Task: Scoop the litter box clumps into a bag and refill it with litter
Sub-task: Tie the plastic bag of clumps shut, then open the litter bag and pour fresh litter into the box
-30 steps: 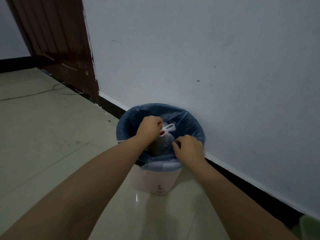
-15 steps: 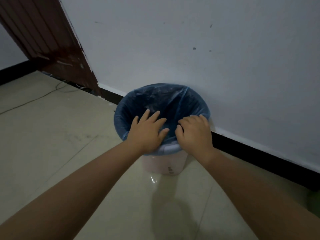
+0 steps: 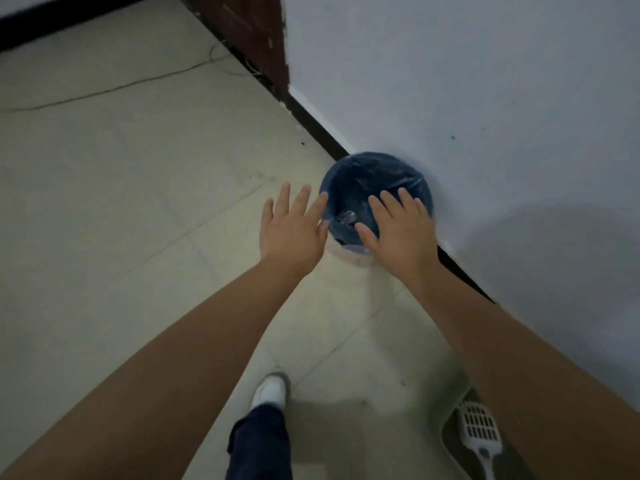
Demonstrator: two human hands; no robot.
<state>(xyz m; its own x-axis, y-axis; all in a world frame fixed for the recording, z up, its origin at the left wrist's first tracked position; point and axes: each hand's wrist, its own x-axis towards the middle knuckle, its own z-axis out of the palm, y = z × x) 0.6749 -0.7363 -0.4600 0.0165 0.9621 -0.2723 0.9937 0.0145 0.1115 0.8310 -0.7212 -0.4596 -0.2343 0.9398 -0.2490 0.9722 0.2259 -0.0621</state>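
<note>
Head view, left to right: left hand (image 3: pixel 292 227) with fingers spread and straight, holding nothing, just left of the bin (image 3: pixel 349 252). Right hand (image 3: pixel 398 226), fingers likewise apart, covers part of the bin's blue liner (image 3: pixel 367 174); a clear bag (image 3: pixel 346 218) inside is barely discernible. White scoop (image 3: pixel 479 433) lies in a litter box (image 3: pixel 450 419) cut off at bottom right.

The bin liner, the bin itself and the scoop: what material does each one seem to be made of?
Bin liner: thin blue plastic film, likely; it is crinkled, glossy and folded over the rim.
Bin: pale, smooth rigid plastic, probably; only a small part shows.
Scoop: white moulded plastic, apparently; it has a slotted grid and a matte look.
</note>
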